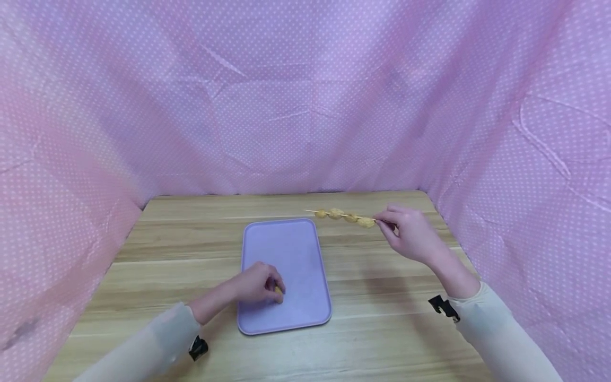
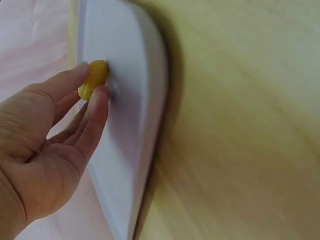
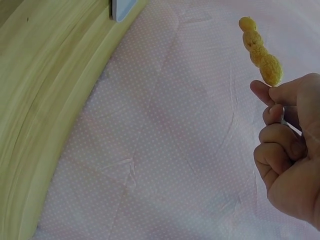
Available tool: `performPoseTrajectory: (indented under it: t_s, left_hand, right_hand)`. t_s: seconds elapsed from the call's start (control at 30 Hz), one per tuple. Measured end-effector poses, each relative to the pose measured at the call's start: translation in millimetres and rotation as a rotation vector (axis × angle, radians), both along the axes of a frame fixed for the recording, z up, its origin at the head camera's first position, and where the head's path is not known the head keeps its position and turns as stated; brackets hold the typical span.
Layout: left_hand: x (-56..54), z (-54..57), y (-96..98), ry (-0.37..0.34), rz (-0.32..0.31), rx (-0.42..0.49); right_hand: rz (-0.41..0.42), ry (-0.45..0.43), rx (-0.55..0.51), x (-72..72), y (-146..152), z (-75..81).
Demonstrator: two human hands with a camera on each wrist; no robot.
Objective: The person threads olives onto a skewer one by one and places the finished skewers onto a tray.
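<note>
My left hand (image 1: 256, 283) is low over the lavender tray (image 1: 281, 244), pinching one small yellow, rounded food piece (image 2: 93, 80) between thumb and fingertips. The left wrist view shows that piece close to the tray's surface; whether it touches cannot be told. My right hand (image 1: 412, 233) grips the lower end of a thin skewer (image 1: 310, 211), held up right of the tray with its tip pointing left. Several golden-brown, rough pieces (image 3: 270, 70) are threaded along it, the largest nearest my fingers. The end of the stick inside my right hand is mostly hidden.
The tray lies on a wood-grain table (image 1: 191, 233), with a raised rim all round. Pink, white-dotted cloth (image 1: 296, 122) hangs behind and on both sides. A black clip (image 1: 198, 348) sits by the left sleeve, and another black clip (image 1: 444, 307) by the right.
</note>
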State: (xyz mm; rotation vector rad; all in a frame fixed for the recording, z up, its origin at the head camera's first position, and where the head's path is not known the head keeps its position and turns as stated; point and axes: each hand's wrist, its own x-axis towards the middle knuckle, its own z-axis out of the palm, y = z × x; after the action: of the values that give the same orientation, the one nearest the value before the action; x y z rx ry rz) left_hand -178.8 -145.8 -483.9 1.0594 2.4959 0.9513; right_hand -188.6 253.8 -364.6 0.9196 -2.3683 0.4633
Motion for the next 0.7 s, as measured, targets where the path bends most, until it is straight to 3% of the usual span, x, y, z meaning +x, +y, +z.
performPoseTrajectory:
  t_s: [0.1,0.33,0.5,0.7]
  left_hand:
    - [-10.2,10.6,-1.5,-0.006,0.081,0.072]
    - [-39.7,64.7,-12.4,0.041,0.332,0.373]
    - [-46.9,96.3,-15.2,0.040,0.397,0.495]
    - [-48.8,116.1,-11.9,0.039,0.403,0.548]
  right_hand:
    - [0.004,-0.002,-0.013,1.8,0.8,-2.0]
    - [0.014,-0.018,-0.031,2.6,-2.7,-2.8]
    - [0.047,-0.027,-0.051,1.4,-9.5,-1.5]
    - [0.088,-0.021,-0.082,-2.4,-17.0,-0.1]
